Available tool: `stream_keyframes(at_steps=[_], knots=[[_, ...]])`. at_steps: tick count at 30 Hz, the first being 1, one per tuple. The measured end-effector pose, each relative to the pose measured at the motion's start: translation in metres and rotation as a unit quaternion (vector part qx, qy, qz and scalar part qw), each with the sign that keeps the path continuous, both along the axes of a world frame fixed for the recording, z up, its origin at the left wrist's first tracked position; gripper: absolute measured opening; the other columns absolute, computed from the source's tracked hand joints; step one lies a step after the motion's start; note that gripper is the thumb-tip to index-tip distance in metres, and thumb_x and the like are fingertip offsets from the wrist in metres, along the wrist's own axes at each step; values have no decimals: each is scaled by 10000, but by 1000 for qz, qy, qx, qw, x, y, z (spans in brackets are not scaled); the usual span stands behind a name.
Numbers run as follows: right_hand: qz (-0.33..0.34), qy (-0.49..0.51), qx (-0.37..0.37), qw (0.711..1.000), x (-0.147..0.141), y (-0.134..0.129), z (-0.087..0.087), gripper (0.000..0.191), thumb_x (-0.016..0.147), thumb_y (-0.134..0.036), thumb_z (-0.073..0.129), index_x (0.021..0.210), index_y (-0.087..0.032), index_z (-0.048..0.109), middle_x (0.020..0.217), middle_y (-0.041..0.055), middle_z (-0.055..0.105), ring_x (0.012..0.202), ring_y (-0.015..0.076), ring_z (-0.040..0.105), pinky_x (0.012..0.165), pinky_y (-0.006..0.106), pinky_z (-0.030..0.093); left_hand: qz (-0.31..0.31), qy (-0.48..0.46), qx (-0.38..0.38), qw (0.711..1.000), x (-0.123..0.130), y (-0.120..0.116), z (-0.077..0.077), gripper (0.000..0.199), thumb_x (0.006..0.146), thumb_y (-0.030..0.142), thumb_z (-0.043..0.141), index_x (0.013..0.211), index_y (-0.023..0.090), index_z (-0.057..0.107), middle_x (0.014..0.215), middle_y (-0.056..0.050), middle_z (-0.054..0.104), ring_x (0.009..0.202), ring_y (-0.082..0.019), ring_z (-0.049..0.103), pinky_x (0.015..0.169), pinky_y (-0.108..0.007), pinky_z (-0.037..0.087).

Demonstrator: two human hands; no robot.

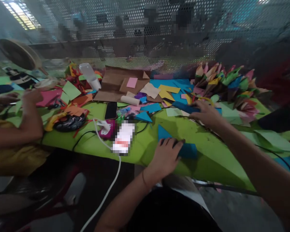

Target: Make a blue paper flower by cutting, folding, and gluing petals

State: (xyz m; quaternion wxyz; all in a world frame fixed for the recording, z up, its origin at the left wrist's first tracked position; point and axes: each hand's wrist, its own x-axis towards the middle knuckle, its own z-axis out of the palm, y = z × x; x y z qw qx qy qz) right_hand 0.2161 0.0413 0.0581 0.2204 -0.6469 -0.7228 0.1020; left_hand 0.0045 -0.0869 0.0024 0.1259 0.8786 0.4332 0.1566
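My left hand (165,154) is low over the table's front edge, its fingers curled over a piece of blue paper (189,150). A pointed blue corner of paper (163,132) shows just beyond its knuckles. Farther off and to the right, my right hand (205,112) grips a blue tool with a narrow dark tip, apparently a glue gun (183,106), tip pointing left. Its underside is hidden by my fingers. Scraps of yellow paper (169,91) and pale green paper (175,111) lie around it.
Paper flowers (224,77) crowd the back right. Brown cardboard (111,83) lies at the back. A dark phone (111,110), a lit phone (124,138) and a purple power socket (107,129) with cables sit left of centre. Another person's arm (30,119) is at far left, near a fan (19,54).
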Motion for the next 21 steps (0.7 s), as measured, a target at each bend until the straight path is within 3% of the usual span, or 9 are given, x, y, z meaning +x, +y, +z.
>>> stream_keyframes(at_steps=[2,6,9,12,16,21], knots=[[-8,72,-51,996,20,-29,-2,417,759,-260,617,1165,-169,640,1171,175,708,972,313,659,759,393,486,5,7,0,1000,0,2,3,637,903,272,646,1488,211,403,1275,-117,601,1202,-285,579,1033,-459,482],[22,138,-30,990,54,-92,-10,390,795,-363,643,1162,-228,638,1248,127,682,1128,326,625,922,428,476,36,13,-16,999,0,4,5,710,857,240,703,1496,225,393,1286,-113,567,1167,-279,598,1032,-436,493],[11,143,-60,988,72,-135,-19,472,808,-518,672,1181,-230,635,1228,109,692,1060,330,651,876,422,508,63,3,-32,997,-1,6,5,695,830,252,746,1452,246,437,1247,-92,570,1158,-268,611,1017,-417,505],[0,121,-82,989,85,-167,-28,492,847,-563,641,1202,-222,646,1111,105,726,944,318,682,798,406,527,63,7,-37,997,-3,8,8,521,825,266,757,1302,250,549,1204,-79,585,1138,-265,623,998,-420,514],[27,99,-45,994,95,-191,-38,403,882,-508,615,1176,-238,672,1075,101,732,925,306,694,774,390,539,48,11,-32,998,-6,10,12,359,845,297,740,1162,231,586,1162,-78,626,1114,-274,630,959,-431,523],[54,90,-35,994,102,-198,-48,339,907,-427,607,1186,-247,674,983,81,712,830,254,684,701,352,520,29,-22,-23,999,-15,12,12,196,966,325,579,1130,218,560,1102,-76,669,1050,-237,651,894,-382,531]])
